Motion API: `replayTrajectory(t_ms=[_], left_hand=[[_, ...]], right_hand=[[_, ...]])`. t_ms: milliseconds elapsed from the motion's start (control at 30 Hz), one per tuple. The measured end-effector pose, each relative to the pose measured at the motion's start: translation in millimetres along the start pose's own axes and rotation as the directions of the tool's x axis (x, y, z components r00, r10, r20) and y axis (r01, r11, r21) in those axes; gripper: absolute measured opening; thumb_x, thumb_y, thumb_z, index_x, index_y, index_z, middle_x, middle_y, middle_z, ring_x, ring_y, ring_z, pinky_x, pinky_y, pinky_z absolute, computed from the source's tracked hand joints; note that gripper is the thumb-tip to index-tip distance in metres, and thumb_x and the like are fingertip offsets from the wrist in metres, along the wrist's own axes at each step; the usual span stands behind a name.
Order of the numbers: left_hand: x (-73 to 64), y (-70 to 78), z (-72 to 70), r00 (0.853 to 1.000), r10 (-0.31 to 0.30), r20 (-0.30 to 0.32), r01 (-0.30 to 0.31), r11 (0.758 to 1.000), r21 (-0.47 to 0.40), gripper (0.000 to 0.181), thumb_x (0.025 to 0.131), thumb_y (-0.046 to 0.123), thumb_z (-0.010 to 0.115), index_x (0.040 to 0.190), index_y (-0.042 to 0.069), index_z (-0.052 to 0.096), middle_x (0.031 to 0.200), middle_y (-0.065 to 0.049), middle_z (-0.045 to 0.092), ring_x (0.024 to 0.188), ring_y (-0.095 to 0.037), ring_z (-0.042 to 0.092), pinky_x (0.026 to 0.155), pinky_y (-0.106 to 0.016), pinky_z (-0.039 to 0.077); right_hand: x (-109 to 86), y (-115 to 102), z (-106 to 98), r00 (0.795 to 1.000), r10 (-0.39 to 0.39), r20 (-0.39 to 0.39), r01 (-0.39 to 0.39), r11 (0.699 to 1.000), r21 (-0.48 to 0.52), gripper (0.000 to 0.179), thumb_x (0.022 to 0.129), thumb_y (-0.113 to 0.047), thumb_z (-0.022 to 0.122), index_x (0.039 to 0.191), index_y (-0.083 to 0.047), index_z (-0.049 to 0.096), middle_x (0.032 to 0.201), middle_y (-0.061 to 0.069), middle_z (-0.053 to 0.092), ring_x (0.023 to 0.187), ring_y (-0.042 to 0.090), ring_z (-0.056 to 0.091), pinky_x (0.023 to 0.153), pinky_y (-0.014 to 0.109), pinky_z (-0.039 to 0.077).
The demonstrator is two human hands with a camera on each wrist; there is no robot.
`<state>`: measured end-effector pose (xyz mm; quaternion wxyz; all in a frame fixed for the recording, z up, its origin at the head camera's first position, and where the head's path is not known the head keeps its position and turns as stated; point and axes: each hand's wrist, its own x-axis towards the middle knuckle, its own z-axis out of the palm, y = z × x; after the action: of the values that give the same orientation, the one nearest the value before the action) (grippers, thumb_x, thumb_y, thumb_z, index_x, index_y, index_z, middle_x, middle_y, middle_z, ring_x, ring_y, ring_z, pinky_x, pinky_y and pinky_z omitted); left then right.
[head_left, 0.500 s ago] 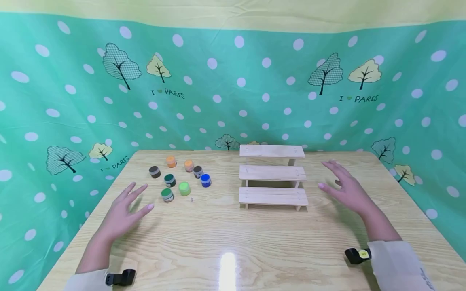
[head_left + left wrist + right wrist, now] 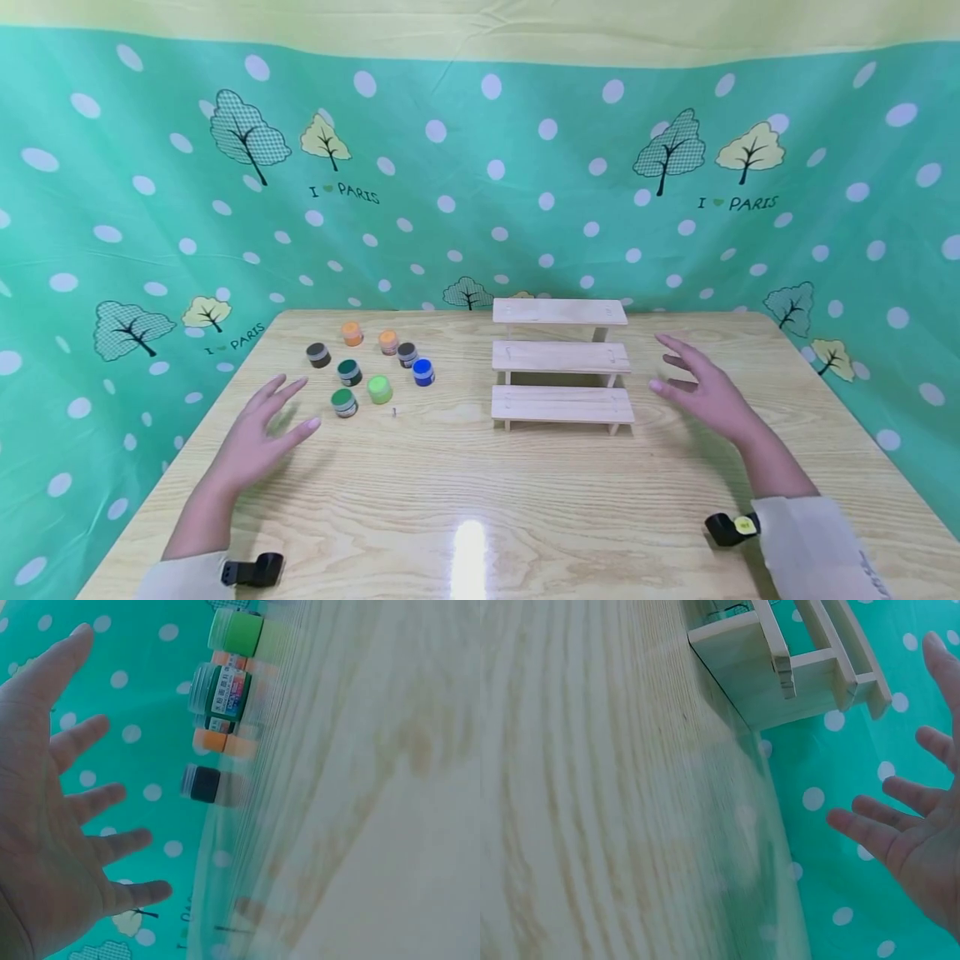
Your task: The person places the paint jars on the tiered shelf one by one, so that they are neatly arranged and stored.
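My left hand [image 2: 258, 437] hovers above the table at the left, fingers spread and holding nothing. Closest to it is a dark green paint jar [image 2: 344, 402], with a light green paint jar [image 2: 379, 389] beside that. Behind them stand a blue paint jar [image 2: 423, 372], a teal-green jar [image 2: 349, 372], two black jars, one at the far left [image 2: 318, 355], and two orange jars, one at the back [image 2: 352, 334]. Over the table's right side my right hand [image 2: 708, 392] is raised with loosely extended fingers and nothing in it, to the right of a three-step wooden stand [image 2: 562, 357].
A tiny grey object [image 2: 394, 412] lies in front of the light green jar. The pale wooden table [image 2: 420, 492] meets a green dotted curtain [image 2: 465, 208] at its back and sides. Light glares off the table's front. Each wrist carries a black camera [image 2: 255, 570].
Both hands have shifted slightly inward, the left a little to the right and the right a little to the left. The jars and the stand stay in place.
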<state>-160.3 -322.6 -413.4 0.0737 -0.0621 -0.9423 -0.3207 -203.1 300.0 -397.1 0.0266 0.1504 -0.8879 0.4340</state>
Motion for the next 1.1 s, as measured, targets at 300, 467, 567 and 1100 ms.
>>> replayTrajectory(t_ms=[300, 467, 567, 1100], left_hand=[[3.8, 0.0, 2.2, 1.0, -0.013, 0.014, 0.013, 0.999, -0.03, 0.077, 0.09, 0.043, 0.068, 0.153, 0.018, 0.033, 0.159, -0.021, 0.013, 0.137, -0.056, 0.017, 0.093, -0.083, 0.022], [6.3, -2.1, 3.8, 1.0, -0.012, 0.024, 0.014, 0.998, -0.058, 0.08, 0.088, 0.042, 0.072, 0.153, 0.017, 0.032, 0.159, -0.021, 0.015, 0.137, -0.056, 0.019, 0.094, -0.082, 0.023], [8.4, -3.3, 5.7, 1.0, 0.004, 0.026, -0.002, 0.997, -0.076, 0.082, 0.086, 0.04, 0.074, 0.153, 0.015, 0.034, 0.157, -0.024, 0.018, 0.137, -0.055, 0.021, 0.097, -0.079, 0.027], [24.0, -7.8, 4.5, 0.987, 0.012, 0.162, 0.02, 0.981, -0.191, 0.09, 0.076, 0.033, 0.085, 0.151, 0.013, 0.038, 0.156, -0.018, 0.025, 0.132, -0.045, 0.038, 0.104, -0.056, 0.04]], right_hand=[[0.5, 8.2, 8.9, 0.999, -0.023, 0.024, 0.02, 0.994, 0.104, 0.074, 0.094, -0.016, 0.067, 0.154, -0.008, 0.024, 0.155, 0.021, 0.026, 0.132, 0.046, 0.038, 0.09, 0.015, 0.048], [0.0, 13.2, 12.2, 0.999, -0.024, 0.036, 0.019, 0.989, 0.148, 0.072, 0.094, -0.012, 0.066, 0.153, -0.007, 0.027, 0.152, 0.023, 0.03, 0.129, 0.044, 0.043, 0.088, 0.014, 0.047], [-0.6, 15.3, 14.6, 0.999, -0.017, 0.049, 0.008, 0.987, 0.163, 0.071, 0.093, -0.01, 0.067, 0.152, -0.006, 0.028, 0.151, 0.023, 0.033, 0.127, 0.044, 0.045, 0.087, 0.017, 0.049], [-1.2, 24.7, 20.8, 0.987, -0.028, 0.16, -0.009, 0.973, 0.23, 0.066, 0.088, -0.007, 0.072, 0.146, -0.002, 0.039, 0.145, 0.023, 0.043, 0.122, 0.044, 0.05, 0.091, 0.023, 0.05]])
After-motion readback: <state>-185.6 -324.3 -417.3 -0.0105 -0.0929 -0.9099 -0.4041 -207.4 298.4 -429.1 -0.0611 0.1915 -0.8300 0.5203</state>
